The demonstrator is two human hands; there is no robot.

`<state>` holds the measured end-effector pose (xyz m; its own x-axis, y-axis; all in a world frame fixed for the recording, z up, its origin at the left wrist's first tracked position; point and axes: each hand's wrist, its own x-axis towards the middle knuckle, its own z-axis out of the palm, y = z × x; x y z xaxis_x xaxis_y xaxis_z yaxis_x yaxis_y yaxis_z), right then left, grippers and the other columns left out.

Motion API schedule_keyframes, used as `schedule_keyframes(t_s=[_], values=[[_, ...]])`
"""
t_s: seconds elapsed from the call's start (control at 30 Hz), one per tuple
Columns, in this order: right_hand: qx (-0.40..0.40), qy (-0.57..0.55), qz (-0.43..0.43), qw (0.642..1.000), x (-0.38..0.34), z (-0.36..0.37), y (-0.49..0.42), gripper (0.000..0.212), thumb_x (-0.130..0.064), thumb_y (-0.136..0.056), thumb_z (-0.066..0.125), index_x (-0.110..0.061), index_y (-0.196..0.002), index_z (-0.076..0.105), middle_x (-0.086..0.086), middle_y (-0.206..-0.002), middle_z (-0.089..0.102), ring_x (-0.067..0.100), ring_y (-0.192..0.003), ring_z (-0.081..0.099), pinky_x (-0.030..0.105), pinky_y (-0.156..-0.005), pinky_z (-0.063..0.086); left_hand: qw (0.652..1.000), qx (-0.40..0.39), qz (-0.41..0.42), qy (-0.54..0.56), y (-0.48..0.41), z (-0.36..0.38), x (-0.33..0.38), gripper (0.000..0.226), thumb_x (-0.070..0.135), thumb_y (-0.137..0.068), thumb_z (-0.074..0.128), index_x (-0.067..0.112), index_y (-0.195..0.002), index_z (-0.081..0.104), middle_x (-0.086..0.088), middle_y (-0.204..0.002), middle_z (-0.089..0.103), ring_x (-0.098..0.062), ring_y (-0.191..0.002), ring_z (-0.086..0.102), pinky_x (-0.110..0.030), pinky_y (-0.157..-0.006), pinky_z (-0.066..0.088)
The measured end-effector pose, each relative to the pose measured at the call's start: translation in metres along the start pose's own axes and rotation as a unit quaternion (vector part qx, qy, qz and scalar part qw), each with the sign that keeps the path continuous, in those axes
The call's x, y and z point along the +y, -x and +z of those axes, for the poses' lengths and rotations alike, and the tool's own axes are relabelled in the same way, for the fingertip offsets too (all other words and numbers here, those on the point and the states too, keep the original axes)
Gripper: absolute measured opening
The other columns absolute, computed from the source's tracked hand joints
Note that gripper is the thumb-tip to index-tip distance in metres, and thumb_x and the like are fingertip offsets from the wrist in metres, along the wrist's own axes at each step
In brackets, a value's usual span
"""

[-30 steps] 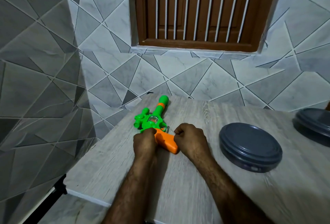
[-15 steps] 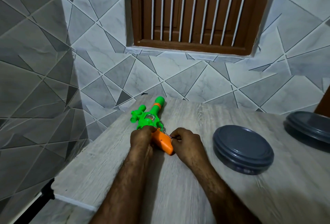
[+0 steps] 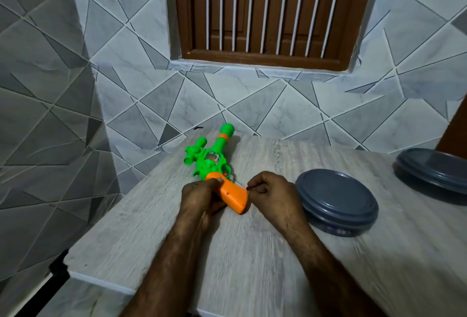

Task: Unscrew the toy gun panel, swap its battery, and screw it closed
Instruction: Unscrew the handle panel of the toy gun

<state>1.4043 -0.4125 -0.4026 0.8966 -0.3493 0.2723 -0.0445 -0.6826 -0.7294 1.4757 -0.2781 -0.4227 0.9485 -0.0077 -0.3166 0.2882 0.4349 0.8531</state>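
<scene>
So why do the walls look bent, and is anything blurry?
Head view: the wide lens bows the wall and window near the edges; the near table and forearms are smeared by motion; the toy gun, the left hand gripping it and the right hand pinching a screwdriver are sharper; light is dim and even, soft shadow under the dish, no glare.

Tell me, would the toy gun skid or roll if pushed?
Probably skids: the toy gun looks like light plastic on a smooth table. Unlikely to roll; it lies flat on its side. The left hand gripping its handle likely steadies it.
</scene>
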Motion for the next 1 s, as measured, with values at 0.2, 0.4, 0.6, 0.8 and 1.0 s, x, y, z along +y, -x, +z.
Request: schedule_keyframes(t_s=[0.2,0.4,0.6,0.8,1.0], values=[[0.015,-0.029,-0.031,0.999,0.000,-0.004,0.007,0.009,-0.022,-0.080,0.071,-0.027,-0.086,0.076,-0.013,-0.078,0.072,0.003,-0.075,0.067,0.031,-0.074,0.059,0.998,-0.050,0.043,0.016,0.003,-0.004,-0.006,0.004,-0.002,-0.088,0.063,-0.001,-0.090,0.060,-0.021,-0.085,0.067,-0.029,-0.074,0.068,-0.041,-0.062,0.062],[0.002,0.004,-0.054,0.999,-0.007,-0.006,0.013,0.008,-0.026,-0.083,0.071,-0.026,-0.088,0.078,-0.013,-0.085,0.073,0.003,-0.080,0.065,0.024,-0.073,0.055,0.994,-0.090,0.058,0.015,0.004,-0.003,-0.009,0.004,-0.003,-0.089,0.060,0.000,-0.089,0.062,-0.020,-0.084,0.069,-0.028,-0.074,0.069,-0.041,-0.067,0.062],[0.009,0.028,-0.046,0.999,-0.010,-0.006,0.013,0.014,-0.032,-0.085,0.069,-0.024,-0.091,0.079,-0.010,-0.087,0.074,0.007,-0.079,0.066,0.032,-0.075,0.057,0.993,-0.091,0.067,0.016,0.004,-0.002,-0.010,0.004,-0.003,-0.089,0.060,0.001,-0.088,0.062,-0.021,-0.085,0.068,-0.031,-0.079,0.069,-0.044,-0.072,0.061],[0.014,0.020,-0.031,0.999,-0.012,-0.006,0.015,0.016,-0.032,-0.084,0.069,-0.020,-0.088,0.079,-0.006,-0.076,0.074,0.011,-0.069,0.068,0.038,-0.068,0.060,0.993,-0.095,0.066,0.018,0.002,-0.002,-0.011,0.007,-0.002,-0.088,0.062,-0.001,-0.095,0.061,-0.022,-0.088,0.068,-0.034,-0.082,0.069,-0.048,-0.076,0.060],[0.002,0.036,-0.020,0.999,-0.016,-0.009,0.014,0.020,-0.036,-0.084,0.069,-0.020,-0.092,0.078,-0.001,-0.078,0.074,0.015,-0.071,0.069,0.041,-0.066,0.061,0.993,-0.091,0.066,0.018,0.004,-0.002,-0.012,0.016,-0.001,-0.087,0.065,-0.003,-0.102,0.061,-0.023,-0.092,0.068,-0.034,-0.084,0.070,-0.047,-0.075,0.061]])
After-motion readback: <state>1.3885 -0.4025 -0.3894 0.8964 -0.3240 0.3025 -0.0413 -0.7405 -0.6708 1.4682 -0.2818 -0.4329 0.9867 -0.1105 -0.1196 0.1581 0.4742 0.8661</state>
